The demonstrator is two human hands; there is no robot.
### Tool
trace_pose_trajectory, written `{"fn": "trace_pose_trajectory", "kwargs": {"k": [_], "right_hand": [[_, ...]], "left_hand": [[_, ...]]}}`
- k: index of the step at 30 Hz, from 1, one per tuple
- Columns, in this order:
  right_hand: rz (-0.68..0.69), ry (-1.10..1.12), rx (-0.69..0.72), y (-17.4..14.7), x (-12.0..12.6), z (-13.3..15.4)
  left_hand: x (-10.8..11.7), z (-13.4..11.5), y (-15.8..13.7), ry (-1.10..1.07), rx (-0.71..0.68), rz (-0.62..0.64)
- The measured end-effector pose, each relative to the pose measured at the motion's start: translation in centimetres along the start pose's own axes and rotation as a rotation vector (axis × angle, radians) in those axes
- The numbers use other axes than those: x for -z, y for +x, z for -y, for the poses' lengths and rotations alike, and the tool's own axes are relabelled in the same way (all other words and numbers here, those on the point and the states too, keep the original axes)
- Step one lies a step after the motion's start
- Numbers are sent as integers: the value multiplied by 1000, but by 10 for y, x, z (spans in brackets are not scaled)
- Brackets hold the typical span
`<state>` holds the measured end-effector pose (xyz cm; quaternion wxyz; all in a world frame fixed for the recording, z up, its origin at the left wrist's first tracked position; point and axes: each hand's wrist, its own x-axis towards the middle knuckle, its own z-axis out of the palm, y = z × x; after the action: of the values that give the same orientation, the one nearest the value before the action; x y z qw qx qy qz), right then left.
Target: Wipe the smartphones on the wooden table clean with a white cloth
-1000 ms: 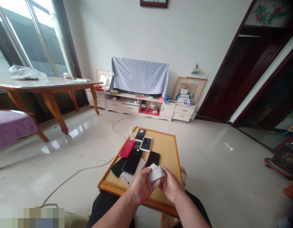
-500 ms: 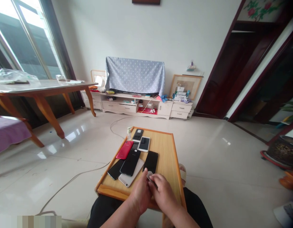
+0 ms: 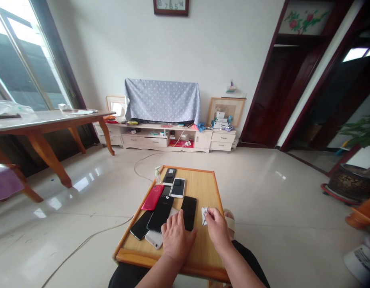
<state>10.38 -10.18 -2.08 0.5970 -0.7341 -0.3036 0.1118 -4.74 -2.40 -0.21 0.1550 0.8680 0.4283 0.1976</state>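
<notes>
My left hand (image 3: pixel 176 237) lies palm down with its fingers stretched, between the white phone beneath the pile (image 3: pixel 155 239) and a black phone (image 3: pixel 189 213) that lies by itself to the right. Whether it touches either phone I cannot tell. My right hand (image 3: pixel 217 229) pinches a small folded white wipe (image 3: pixel 204 216) over the right side of the small wooden table (image 3: pixel 206 252). Further left are another black phone (image 3: pixel 161 212), a red phone (image 3: pixel 153 197) and a dark phone (image 3: pixel 141 226). A white phone with a dark screen (image 3: pixel 177 188) is behind them.
A pump bottle (image 3: pixel 157 175) stands at the table's far left corner, near a dark phone (image 3: pixel 169 175). The table has a raised wooden rim (image 3: pixel 218 190). A cable (image 3: pixel 91 238) runs across the floor at left. A sandalled foot (image 3: pixel 229 221) is beside the table's right edge.
My hands, together before, are now apart. The left has opened and moved over the phones; the right has moved to the right with the wipe. The view has tilted up and turned right.
</notes>
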Motion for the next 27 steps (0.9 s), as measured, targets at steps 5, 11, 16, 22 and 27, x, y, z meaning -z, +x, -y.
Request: {"fn": "trace_pose_trajectory", "kwargs": {"k": [5, 11, 16, 22, 27], "right_hand": [[27, -139, 122, 21, -12, 5], [258, -359, 263, 15, -38, 5], [218, -546, 216, 46, -42, -1], [260, -667, 249, 73, -55, 6], [431, -665, 421, 34, -44, 10]], "left_hand": [[-4, 3, 6, 102, -30, 85], [-4, 7, 6, 46, -59, 102], [-4, 11, 7, 23, -65, 84], [-1, 12, 7, 1, -45, 98], [-1, 16, 10, -16, -36, 130]]}}
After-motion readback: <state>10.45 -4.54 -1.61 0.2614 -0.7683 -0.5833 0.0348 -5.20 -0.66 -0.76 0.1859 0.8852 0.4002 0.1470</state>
